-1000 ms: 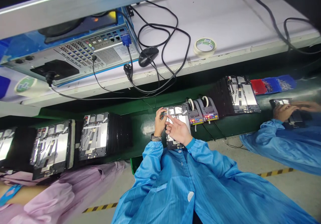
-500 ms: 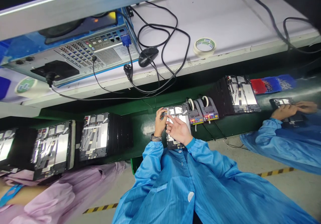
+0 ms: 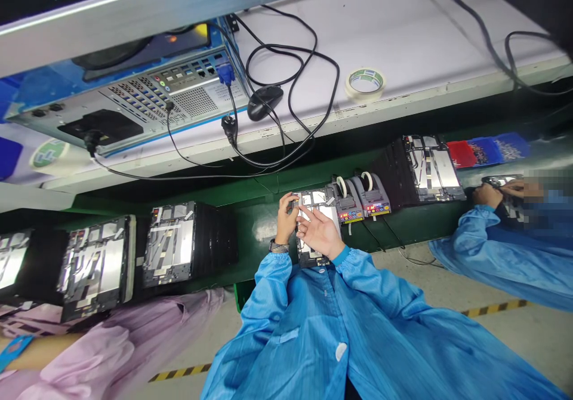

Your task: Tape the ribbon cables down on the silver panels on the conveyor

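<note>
An opened tablet (image 3: 330, 214) with silver plates and dark edges lies in front of me on the green bench. My left hand (image 3: 285, 220) is at its upper left corner, thumb and index finger pinched together; what they hold, if anything, is too small to make out. Over the tablet's middle is my right hand (image 3: 320, 231), palm turned up. Its fingers point toward the left fingertips, loosely bent and apart, and no object shows in them. Both hands cover much of the tablet's left and central parts.
Two tape dispensers (image 3: 375, 200) stand right of the tablet. Beyond them leans a row of opened tablets (image 3: 432, 170); more tablets (image 3: 170, 245) stand left. People work on both sides. A shelf above bears a computer case (image 3: 188, 98), cables, a mouse (image 3: 264, 102) and a tape roll (image 3: 364, 82).
My two hands and the tablet stay practically where they were. At the right, the co-worker's hands have shifted left over their device. The view has moved very slightly.
</note>
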Demonstrator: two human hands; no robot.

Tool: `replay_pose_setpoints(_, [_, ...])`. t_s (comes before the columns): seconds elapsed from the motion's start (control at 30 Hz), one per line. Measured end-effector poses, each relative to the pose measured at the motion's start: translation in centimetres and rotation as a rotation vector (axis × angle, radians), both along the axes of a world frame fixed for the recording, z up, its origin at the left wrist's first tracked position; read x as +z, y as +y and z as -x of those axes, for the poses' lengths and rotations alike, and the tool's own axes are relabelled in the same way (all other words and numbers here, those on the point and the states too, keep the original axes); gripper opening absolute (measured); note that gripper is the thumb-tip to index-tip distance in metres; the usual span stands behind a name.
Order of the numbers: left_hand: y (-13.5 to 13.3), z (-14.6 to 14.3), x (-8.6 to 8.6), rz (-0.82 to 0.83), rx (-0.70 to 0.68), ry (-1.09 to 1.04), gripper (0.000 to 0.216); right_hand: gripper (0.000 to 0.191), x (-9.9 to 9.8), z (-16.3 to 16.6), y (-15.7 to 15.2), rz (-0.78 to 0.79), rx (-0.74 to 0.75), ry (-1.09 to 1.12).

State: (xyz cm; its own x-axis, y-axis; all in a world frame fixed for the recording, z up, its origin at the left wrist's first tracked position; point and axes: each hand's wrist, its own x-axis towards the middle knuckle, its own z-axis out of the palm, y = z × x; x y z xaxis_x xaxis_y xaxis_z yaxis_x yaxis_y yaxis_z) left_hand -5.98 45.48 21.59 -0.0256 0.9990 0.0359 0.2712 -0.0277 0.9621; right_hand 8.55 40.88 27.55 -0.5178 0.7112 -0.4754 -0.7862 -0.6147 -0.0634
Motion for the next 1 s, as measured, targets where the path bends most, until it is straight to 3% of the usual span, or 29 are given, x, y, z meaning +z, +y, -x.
replay_pose_setpoints(0.5, [0.0, 0.1, 0.0, -0.014, -0.009, 0.066, 0.022, 0.039, 0.0, 0.0, 0.0, 0.022, -0.021, 0.040])
replay_pose_setpoints(0.77, [0.2, 0.5, 0.2, -0.065, -0.037, 0.120, 0.026, 0.043, 2.0, -0.8, 0.1, 0.014, -0.021, 0.034])
replay_pose_setpoints(0.87, [0.2, 0.6, 0.3, -0.067, -0.040, 0.112, 0.024, 0.041, 2.6, -1.5, -0.1, -0.152, 0.063, -0.184])
replay_pose_setpoints(1.0, [0.2, 0.7, 0.4, -0.053, -0.049, 0.086, 0.019, 0.040, 2.5, -2.8, 1.0, -0.643, 0.240, -0.986])
